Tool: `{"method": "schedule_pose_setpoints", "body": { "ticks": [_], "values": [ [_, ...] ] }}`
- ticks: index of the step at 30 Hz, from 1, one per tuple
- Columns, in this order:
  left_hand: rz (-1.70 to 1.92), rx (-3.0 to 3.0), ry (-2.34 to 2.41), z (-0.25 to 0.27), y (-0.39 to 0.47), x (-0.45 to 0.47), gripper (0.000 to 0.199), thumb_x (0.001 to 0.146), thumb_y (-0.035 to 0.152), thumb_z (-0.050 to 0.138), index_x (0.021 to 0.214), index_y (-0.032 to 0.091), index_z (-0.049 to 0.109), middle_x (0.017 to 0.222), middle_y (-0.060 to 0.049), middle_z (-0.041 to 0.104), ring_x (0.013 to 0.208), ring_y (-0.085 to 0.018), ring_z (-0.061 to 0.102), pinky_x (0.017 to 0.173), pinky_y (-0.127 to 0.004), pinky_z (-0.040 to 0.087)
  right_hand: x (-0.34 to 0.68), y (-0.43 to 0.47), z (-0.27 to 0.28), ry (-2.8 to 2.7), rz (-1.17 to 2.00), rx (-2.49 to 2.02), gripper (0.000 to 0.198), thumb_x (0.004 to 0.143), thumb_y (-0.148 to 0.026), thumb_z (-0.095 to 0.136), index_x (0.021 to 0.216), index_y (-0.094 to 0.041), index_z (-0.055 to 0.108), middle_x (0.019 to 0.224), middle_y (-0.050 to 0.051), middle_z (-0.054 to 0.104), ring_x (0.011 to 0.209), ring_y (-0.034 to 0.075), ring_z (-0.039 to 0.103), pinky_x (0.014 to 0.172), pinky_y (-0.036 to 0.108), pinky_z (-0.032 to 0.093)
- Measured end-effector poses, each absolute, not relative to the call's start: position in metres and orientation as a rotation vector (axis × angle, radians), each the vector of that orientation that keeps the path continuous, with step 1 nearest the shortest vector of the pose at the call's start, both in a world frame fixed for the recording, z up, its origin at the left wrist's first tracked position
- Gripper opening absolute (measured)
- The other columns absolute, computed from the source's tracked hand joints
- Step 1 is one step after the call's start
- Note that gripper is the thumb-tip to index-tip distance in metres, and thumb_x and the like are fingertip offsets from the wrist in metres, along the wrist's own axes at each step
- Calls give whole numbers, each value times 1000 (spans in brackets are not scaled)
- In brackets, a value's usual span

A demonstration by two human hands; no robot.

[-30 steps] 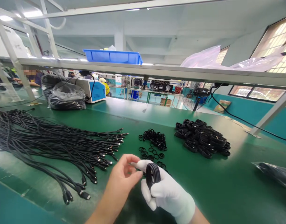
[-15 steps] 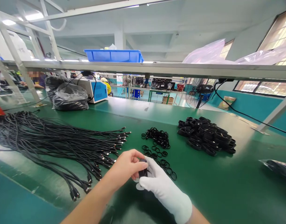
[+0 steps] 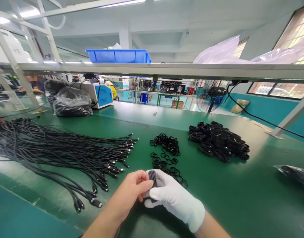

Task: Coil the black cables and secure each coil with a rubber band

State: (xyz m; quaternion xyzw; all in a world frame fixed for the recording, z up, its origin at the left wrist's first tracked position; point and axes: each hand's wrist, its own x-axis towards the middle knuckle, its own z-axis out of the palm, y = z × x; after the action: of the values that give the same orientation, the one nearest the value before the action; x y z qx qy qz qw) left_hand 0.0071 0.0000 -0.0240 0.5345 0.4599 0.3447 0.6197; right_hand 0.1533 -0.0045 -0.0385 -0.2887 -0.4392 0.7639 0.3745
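Note:
A coiled black cable [image 3: 153,178] is held between both hands near the front of the green table, its loops lying side by side. My right hand [image 3: 170,193], in a white glove, wraps round it from the right. Bare fingers of my left hand [image 3: 134,188] pinch its left side, the thumb pressing on the loops. Just beyond the hands lie loose black rings [image 3: 166,162], with a denser heap of small black rings [image 3: 168,142] behind them. Straight black cables [image 3: 74,148] with metal-tipped plugs spread over the left side. The coil's lower part is mostly hidden by the glove.
Finished-looking coiled cables [image 3: 218,140] are piled at the right. A plastic bag [image 3: 72,100] of black items stands by a blue-and-white machine [image 3: 99,94]. Overhead runs a shelf [image 3: 166,69] carrying a blue bin [image 3: 118,56]. Another bag [image 3: 294,175] lies at the right edge.
Both hands have turned the coiled cable, so its side-by-side loops now show more plainly. The hands sit slightly lower in view, and the camera has shifted a little.

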Motion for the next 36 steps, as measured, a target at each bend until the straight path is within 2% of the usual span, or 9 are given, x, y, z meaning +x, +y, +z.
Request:
{"method": "schedule_pose_setpoints", "body": {
  "ticks": [6, 9, 11, 14, 18, 23, 28, 33, 36],
  "values": [
    [761, 1286, 1009, -23, 1, 5, 15, 73, 28, 55, 67, 17, 48, 59, 5, 48, 53, -9, 42, 51, -20, 34, 156, -4, -41, -1147, 1906, -760, 42, 60, -16, 73, 96, -14, 52, 81, 4, 61, 75, 15, 58, 63, 25, 43],
    [792, 1458, 1238, -21, -1, 5, 17, 79, 31, 49, 69, 17, 51, 60, 3, 51, 54, -12, 46, 52, -23, 36, 158, -3, -40, -1079, 2006, -713, 45, 62, -21, 73, 101, -14, 52, 95, 7, 59, 84, 18, 59, 68, 30, 47],
    [941, 1666, 1394, -22, -4, 5, 10, 80, 23, 48, 79, 18, 57, 73, 0, 56, 63, -14, 51, 59, -25, 40, 159, -3, -39, -1056, 2013, -739, 50, 60, -21, 74, 104, -16, 52, 106, 8, 56, 93, 21, 58, 71, 33, 49],
    [1110, 1935, 1380, -30, -8, 8, 27, 74, 7, 46, 92, 22, 60, 89, 0, 58, 76, -14, 56, 70, -25, 43, 157, -4, -39, -1109, 1972, -758, 53, 54, -15, 77, 102, -16, 54, 103, 6, 57, 94, 21, 56, 70, 31, 49],
    [1209, 1974, 1455, -40, -10, 11, 26, 76, 6, 44, 84, 21, 63, 78, 1, 59, 71, -14, 57, 66, -24, 45, 153, -4, -40, -1147, 1966, -746, 52, 52, -11, 77, 99, -16, 57, 96, 4, 59, 90, 20, 57, 73, 31, 47],
    [1262, 1942, 1445, -40, -7, 12, 27, 74, 4, 46, 81, 22, 66, 75, 1, 60, 68, -13, 58, 63, -22, 45, 152, -4, -43, -1141, 1940, -698, 52, 53, -9, 76, 101, -16, 58, 97, 3, 61, 92, 19, 57, 82, 34, 44],
    [1408, 1931, 1410, -47, -2, 13, 25, 76, 7, 45, 76, 22, 65, 70, 2, 58, 63, -12, 55, 59, -21, 43, 148, -4, -43, -1083, 1978, -656, 53, 52, -14, 78, 102, -15, 58, 99, 5, 60, 96, 21, 56, 80, 35, 45],
    [1316, 1940, 1468, -42, 6, 14, 24, 75, 7, 45, 77, 20, 64, 73, 1, 57, 63, -13, 53, 60, -23, 42, 148, -4, -40, -1060, 1935, -651, 57, 54, -10, 75, 108, -17, 56, 106, 5, 58, 99, 19, 55, 86, 33, 43],
    [1138, 1837, 1434, -29, 11, 5, 21, 72, 10, 50, 83, 20, 66, 76, 1, 59, 64, -14, 54, 62, -26, 43, 152, -4, -41, -1013, 1976, -696, 57, 56, -10, 75, 108, -17, 55, 107, 6, 56, 96, 20, 56, 82, 33, 45]
  ]
}}
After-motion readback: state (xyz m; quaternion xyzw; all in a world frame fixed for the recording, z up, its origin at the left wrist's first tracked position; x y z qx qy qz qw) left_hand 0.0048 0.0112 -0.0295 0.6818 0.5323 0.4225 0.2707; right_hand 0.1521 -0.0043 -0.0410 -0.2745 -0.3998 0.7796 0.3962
